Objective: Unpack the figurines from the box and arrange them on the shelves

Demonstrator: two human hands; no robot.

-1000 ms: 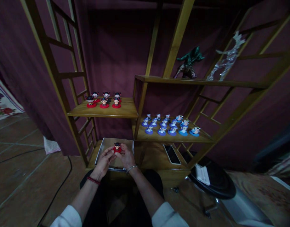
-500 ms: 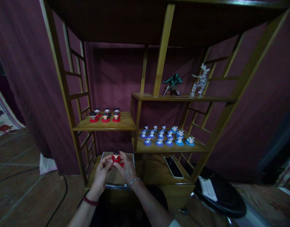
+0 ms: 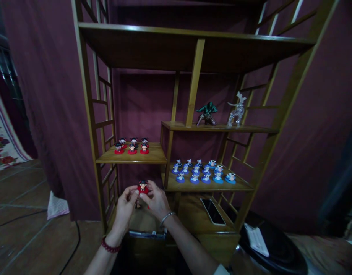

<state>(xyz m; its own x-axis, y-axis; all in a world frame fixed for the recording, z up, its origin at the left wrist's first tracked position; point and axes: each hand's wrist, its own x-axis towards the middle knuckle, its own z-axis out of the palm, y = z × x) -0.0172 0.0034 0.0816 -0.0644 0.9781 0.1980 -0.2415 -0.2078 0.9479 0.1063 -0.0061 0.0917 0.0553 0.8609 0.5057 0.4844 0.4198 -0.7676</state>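
A small figurine with black hair buns and a red base [image 3: 143,186] is held upright between both hands, above an open box [image 3: 147,223] on the bottom shelf. My left hand [image 3: 127,204] pinches its left side, and my right hand [image 3: 155,201] grips its right side. Another bit of red shows under my right palm. Several similar red-based figurines [image 3: 132,148] stand in two rows on the left shelf [image 3: 107,157]. Several purple- and blue-based figurines [image 3: 194,178] stand in rows on the lower right shelf [image 3: 176,186].
A dark green hooded figure [image 3: 207,113] and a clear figure [image 3: 237,110] stand on the upper right shelf. A phone [image 3: 213,211] lies on the bottom shelf. A black round stool [image 3: 284,244] holding a white item [image 3: 256,239] is at the right.
The view has tilted up, showing more of the upper shelf. Both hands still hold the figurine, now slightly higher relative to the box.
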